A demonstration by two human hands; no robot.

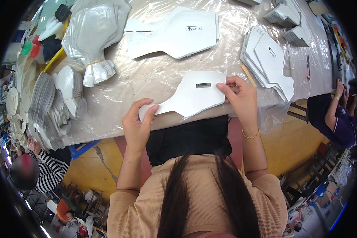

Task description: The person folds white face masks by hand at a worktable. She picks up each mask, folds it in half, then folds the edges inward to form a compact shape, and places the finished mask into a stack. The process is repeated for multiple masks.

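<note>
A flat white cut-out shoe upper piece (pixel 186 97) with a small dark printed label spans both my hands above the table's front edge. My left hand (pixel 139 119) pinches its narrow end between thumb and fingers. At the wide end, my right hand (pixel 240 95) grips the edge, thumb on top close to the label. Beyond it lies a low pile of like white pieces (pixel 174 33), the top one labelled the same way. To the right of my right hand, a fanned pile of white pieces (pixel 263 59) rests on the table.
Clear plastic sheeting covers the table (pixel 119 91). Banded stacks of white pieces (pixel 93 31) fill its left side, and more stacks (pixel 291 20) stand at the back right. A pen (pixel 308 67) lies at the right. Other people sit at left and right.
</note>
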